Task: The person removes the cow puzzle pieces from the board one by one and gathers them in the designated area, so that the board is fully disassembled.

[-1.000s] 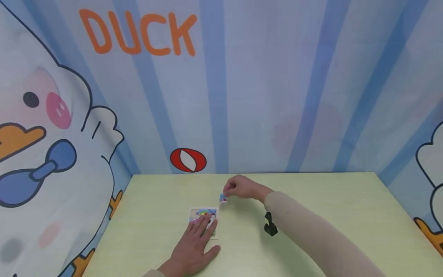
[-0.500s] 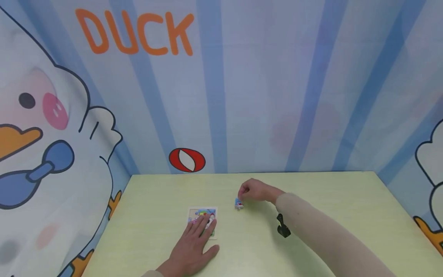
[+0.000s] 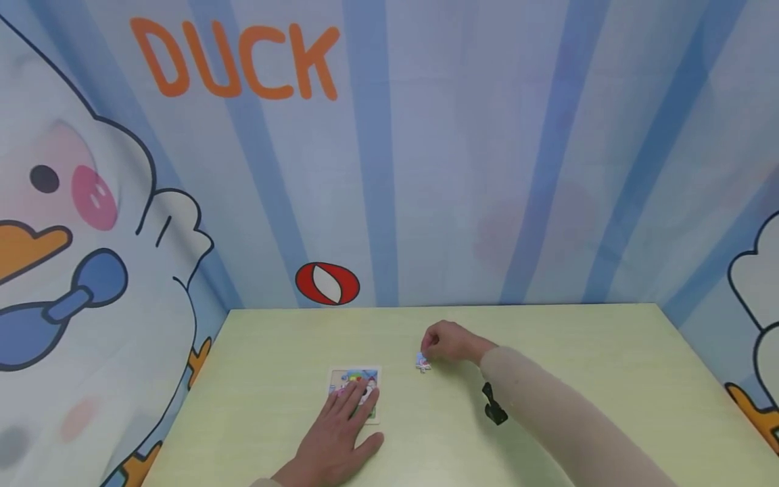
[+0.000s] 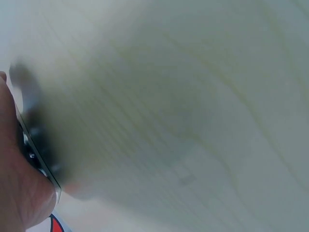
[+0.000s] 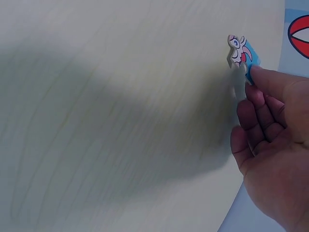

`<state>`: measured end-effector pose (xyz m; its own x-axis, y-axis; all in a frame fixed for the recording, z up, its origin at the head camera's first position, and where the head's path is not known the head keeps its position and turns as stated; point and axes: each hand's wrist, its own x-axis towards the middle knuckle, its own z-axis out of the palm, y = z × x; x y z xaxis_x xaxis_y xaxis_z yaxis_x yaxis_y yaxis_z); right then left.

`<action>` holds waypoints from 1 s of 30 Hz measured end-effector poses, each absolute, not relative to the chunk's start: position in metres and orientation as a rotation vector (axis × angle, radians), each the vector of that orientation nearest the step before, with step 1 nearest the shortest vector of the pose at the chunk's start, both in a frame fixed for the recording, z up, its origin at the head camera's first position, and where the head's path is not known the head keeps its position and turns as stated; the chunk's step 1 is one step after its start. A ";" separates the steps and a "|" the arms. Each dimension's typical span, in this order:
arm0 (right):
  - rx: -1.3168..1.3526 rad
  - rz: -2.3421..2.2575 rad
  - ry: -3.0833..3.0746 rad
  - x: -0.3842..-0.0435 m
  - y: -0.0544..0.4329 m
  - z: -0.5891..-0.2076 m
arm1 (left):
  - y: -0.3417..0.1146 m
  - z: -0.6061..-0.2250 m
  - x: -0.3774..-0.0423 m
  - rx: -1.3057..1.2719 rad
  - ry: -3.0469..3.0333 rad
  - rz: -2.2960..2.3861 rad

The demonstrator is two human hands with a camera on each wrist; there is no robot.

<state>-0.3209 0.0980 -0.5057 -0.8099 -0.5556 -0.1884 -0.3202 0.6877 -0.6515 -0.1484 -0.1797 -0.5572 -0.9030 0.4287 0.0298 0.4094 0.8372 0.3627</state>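
1. Nearest the person, the left hand (image 3: 337, 439) lies flat on the pale green surface (image 3: 548, 338), its fingers (image 3: 353, 399) straight and released, pressing on the puzzle board (image 3: 355, 392) rather than gripping it. The board sits under the fingertips, its picture partly covered by them.

2. Farther out and to the right, the right hand (image 3: 447, 341) pinches a small puzzle piece (image 3: 422, 362) at the tips of its curled fingers (image 5: 270, 82). The right wrist view shows the piece held by one edge, white and blue with a touch of red, low over the surface; whether it touches cannot be told.

3. The piece is near the board but apart from it, off the board's far right corner.

4. Judged from this, the step in hand is handling one piece beside the steadied board.

5. If the piece is meant for the board, the next move calls for turning it to match its gap, while the left hand uncovers that spot.

6. Behind stands a duck-printed backdrop (image 3: 389, 169).
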 end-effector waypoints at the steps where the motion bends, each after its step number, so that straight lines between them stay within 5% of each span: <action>1: -0.685 -0.866 2.534 -0.321 0.098 -0.507 | -0.180 -0.558 -0.148 0.684 2.964 0.579; 30: -0.671 -0.846 2.589 -0.314 0.098 -0.511 | -0.179 -0.554 -0.150 0.630 2.912 0.518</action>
